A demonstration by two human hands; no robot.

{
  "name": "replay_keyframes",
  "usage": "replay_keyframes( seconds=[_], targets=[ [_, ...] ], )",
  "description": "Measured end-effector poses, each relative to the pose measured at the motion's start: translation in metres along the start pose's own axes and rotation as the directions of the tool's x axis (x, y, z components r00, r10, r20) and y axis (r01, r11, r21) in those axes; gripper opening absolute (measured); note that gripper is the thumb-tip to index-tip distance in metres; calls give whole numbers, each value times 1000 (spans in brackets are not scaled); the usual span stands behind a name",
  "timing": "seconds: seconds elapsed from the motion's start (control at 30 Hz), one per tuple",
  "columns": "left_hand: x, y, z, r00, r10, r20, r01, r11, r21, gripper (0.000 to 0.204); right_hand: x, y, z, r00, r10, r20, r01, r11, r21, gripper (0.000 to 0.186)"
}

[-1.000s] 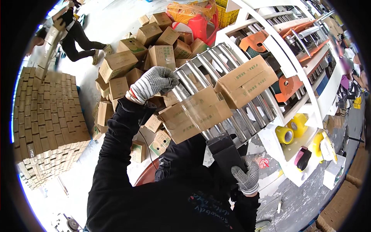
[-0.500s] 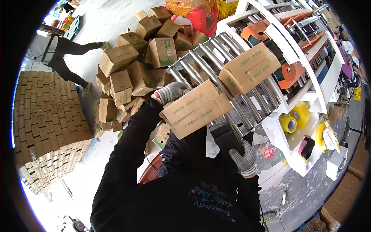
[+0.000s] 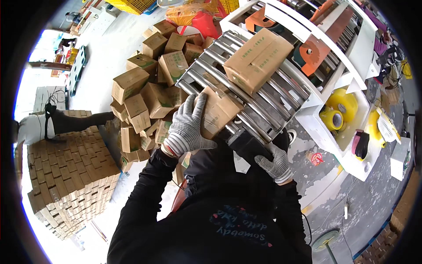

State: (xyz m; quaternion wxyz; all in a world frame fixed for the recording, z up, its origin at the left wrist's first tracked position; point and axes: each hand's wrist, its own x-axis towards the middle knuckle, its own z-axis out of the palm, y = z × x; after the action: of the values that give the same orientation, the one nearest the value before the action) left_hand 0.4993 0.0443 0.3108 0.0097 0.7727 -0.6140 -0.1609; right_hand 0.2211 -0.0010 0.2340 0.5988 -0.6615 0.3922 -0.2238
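My left hand point(image 3: 187, 128), in a grey-and-white striped glove, lies with spread fingers against the left end of a brown cardboard box point(image 3: 221, 113). Its thumb points along the near edge of that box, which is on the near end of the metal roller conveyor point(image 3: 252, 115). My right hand point(image 3: 276, 165), gloved alike, grips the near end of a black block-shaped handheld device point(image 3: 247, 145). The device sits just below the box; its exact kind is unclear. A second taped cardboard box point(image 3: 258, 60) rests farther up the rollers.
A heap of cardboard boxes point(image 3: 151, 94) lies left of the conveyor. Stacked cartons point(image 3: 72, 163) stand farther left, beside another person point(image 3: 37, 127). On the right, a white bin point(image 3: 303, 119) holds yellow tape rolls point(image 3: 340, 108). Orange-and-white machine parts point(image 3: 314, 55) stand beyond the rollers.
The nearer box has turned and moved slightly right and away. My left hand has shifted from its far side to its left end. The other person has come nearer; the view has turned.
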Motion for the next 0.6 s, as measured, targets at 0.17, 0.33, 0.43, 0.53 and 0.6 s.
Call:
replay_keyframes(
  seconds=[0.17, 0.33, 0.43, 0.53, 0.6],
  targets=[
    [4, 2, 0, 1000, 23, 9, -23, 1000, 13, 137, -19, -23, -18, 998, 69, -10, -69, 975, -212, 40],
    [7, 19, -12, 988, -69, 136, 58, 995, 83, 135, -35, -18, -24, 980, 197, -23, -193, 917, -348, 44],
    [19, 55, -5, 977, -206, 52, 200, 974, 108, 130, 1, -32, -14, 972, 232, -35, -217, 835, -505, 56],
    [27, 82, 13, 909, -347, -232, 383, 914, 133, 104, 30, -43, 3, 945, 324, -36, -281, 754, -593, 56],
    [23, 75, 17, 895, -300, -329, 328, 944, 31, 95, 38, -51, 8, 952, 301, -64, -285, 785, -551, 59]
  ],
)
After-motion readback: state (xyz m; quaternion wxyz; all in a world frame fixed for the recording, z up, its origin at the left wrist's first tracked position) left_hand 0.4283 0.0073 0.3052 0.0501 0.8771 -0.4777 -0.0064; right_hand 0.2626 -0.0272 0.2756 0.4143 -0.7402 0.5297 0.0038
